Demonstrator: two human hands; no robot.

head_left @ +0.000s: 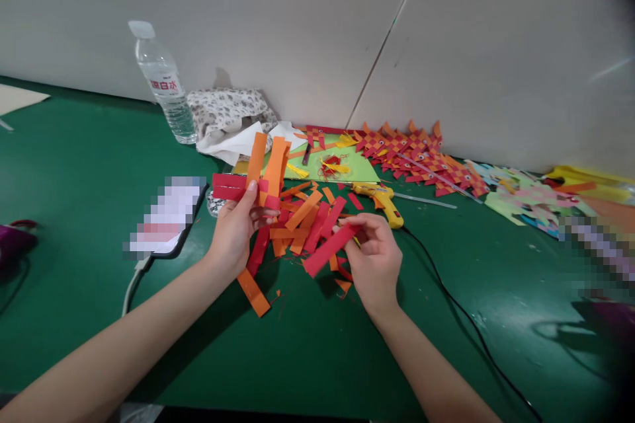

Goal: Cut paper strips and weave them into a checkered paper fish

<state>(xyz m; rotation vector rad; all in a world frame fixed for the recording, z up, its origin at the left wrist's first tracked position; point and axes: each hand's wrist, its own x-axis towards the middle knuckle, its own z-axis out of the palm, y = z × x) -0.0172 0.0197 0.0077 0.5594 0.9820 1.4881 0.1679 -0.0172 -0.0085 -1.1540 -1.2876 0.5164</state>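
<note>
The left hand [235,232] pinches a woven orange-and-red paper piece [275,168], loose ends jutting, while the right hand [376,256] grips a flat red strip [328,252].

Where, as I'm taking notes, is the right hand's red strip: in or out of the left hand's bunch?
Out: the right hand holds the red strip apart from the crossed strips in the left hand.
</note>
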